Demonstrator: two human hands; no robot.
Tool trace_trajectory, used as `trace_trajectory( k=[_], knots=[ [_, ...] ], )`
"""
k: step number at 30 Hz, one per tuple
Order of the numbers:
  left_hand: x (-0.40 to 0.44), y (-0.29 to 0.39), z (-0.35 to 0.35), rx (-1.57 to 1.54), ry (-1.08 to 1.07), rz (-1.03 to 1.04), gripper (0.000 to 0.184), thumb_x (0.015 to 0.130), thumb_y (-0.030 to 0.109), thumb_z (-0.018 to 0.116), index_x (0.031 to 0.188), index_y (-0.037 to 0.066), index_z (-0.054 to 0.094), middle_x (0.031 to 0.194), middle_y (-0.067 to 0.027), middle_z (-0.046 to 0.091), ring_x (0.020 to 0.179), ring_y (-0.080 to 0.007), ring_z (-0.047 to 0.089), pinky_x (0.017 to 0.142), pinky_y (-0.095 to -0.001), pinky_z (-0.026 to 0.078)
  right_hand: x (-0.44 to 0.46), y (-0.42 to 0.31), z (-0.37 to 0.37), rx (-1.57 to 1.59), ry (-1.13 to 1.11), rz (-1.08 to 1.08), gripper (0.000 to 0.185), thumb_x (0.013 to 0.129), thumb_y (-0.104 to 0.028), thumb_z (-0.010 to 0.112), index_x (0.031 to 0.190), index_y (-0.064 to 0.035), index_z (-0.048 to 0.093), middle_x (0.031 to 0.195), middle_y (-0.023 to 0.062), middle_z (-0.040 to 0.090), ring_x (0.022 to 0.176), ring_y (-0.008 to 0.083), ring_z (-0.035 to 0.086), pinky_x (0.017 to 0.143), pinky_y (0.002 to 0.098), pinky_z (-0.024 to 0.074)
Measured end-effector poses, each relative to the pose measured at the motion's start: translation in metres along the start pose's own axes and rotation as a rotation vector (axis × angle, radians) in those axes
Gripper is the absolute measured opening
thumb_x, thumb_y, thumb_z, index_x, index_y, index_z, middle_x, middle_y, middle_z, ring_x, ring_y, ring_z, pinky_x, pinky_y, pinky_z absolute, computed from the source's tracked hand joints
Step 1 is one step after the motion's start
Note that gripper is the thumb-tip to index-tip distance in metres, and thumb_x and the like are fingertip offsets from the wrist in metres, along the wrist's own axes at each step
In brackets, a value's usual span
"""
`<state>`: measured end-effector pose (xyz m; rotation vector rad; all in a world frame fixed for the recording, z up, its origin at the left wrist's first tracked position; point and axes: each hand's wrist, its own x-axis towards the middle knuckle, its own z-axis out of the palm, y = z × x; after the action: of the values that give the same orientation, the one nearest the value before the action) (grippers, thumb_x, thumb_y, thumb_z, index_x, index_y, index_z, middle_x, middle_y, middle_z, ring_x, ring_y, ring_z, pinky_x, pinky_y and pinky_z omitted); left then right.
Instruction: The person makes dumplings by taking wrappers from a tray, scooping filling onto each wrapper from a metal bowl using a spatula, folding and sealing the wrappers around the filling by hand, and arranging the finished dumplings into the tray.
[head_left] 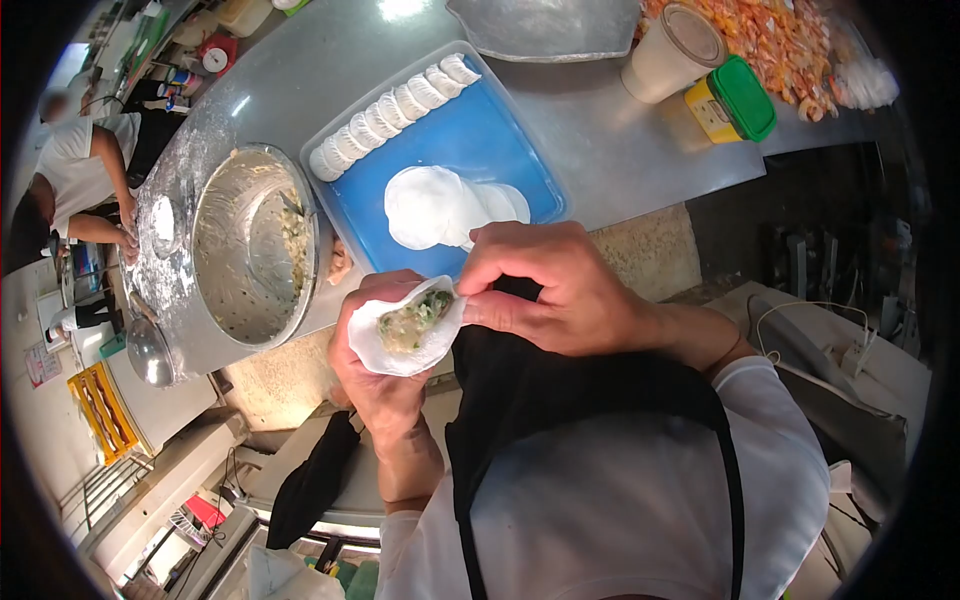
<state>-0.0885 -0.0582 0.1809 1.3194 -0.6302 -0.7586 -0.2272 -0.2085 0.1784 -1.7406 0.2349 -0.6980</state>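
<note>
One filled wrapper (408, 328) is sitting by the near edge of the surface (640, 150); your left hand (387, 395) is cupping it, likely keeping filling in, while your right hand (575, 295) is pinching its rim.

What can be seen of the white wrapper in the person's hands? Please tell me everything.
The white wrapper looks like thin, soft dough, roughly round, its edge curving upward. It is open and carries a pale filling with green bits. It lies cupped in the left hand, near the blue tray, while the right hand pinches its edge.
</note>
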Motion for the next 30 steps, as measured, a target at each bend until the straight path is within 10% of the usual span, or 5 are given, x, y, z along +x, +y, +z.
trace_trajectory(
  k=[6, 9, 18, 21, 30],
  knots=[
    [0.001, 0.001, 0.002, -0.079, -0.052, 0.004, 0.062, 0.067, 0.022, 0.093, 0.115, -0.003, 0.061, 0.113, -0.0170, 0.064, 0.100, -0.0217, 0.064, 0.090, -0.0329, 0.049, 0.001, -0.002, -0.003, 0.026, -0.035, 0.056, 0.019, 0.084, -0.012, 0.080, 0.090, -0.0025, 0.065, 0.083, 0.0101, 0.067, 0.076, 0.0275, 0.067, 0.065, 0.0352, 0.0502],
    [-0.003, -0.001, 0.013, -0.233, 0.112, 0.002, 0.071, 0.067, 0.018, 0.092, 0.124, -0.002, 0.056, 0.120, -0.0182, 0.062, 0.105, -0.0234, 0.064, 0.093, -0.0346, 0.051, 0.000, -0.004, -0.003, -0.028, -0.034, 0.020, 0.021, 0.081, -0.010, 0.084, 0.091, -0.0035, 0.067, 0.085, 0.0082, 0.071, 0.078, 0.0261, 0.068, 0.093, 0.0417, 0.0532],
    [-0.013, -0.007, 0.011, -0.350, 0.178, -0.056, 0.072, 0.066, 0.014, 0.092, 0.125, -0.004, 0.055, 0.124, -0.0193, 0.063, 0.109, -0.0266, 0.066, 0.098, -0.0387, 0.053, -0.001, 0.000, 0.005, -0.027, -0.012, -0.055, 0.018, 0.086, -0.013, 0.078, 0.091, -0.0037, 0.064, 0.083, 0.0098, 0.065, 0.075, 0.0280, 0.065, 0.064, 0.0383, 0.0486],
    [-0.013, -0.007, 0.011, -0.341, 0.167, -0.040, 0.069, 0.066, 0.014, 0.092, 0.122, -0.004, 0.057, 0.121, -0.0190, 0.065, 0.107, -0.0263, 0.066, 0.097, -0.0380, 0.053, -0.001, -0.006, 0.001, -0.006, -0.043, 0.013, 0.018, 0.082, -0.005, 0.080, 0.093, -0.0036, 0.066, 0.085, 0.0093, 0.069, 0.078, 0.0272, 0.067, 0.093, 0.0428, 0.0545],
    [-0.019, -0.014, 0.001, -0.312, 0.089, -0.024, 0.071, 0.073, 0.008, 0.085, 0.134, -0.006, 0.051, 0.127, -0.0193, 0.063, 0.116, -0.0308, 0.064, 0.107, -0.0445, 0.047, -0.003, -0.004, 0.002, -0.004, 0.000, -0.018, 0.021, 0.085, -0.015, 0.080, 0.089, -0.0033, 0.062, 0.081, 0.0111, 0.066, 0.072, 0.0298, 0.066, 0.064, 0.0387, 0.0488]
  ],
)
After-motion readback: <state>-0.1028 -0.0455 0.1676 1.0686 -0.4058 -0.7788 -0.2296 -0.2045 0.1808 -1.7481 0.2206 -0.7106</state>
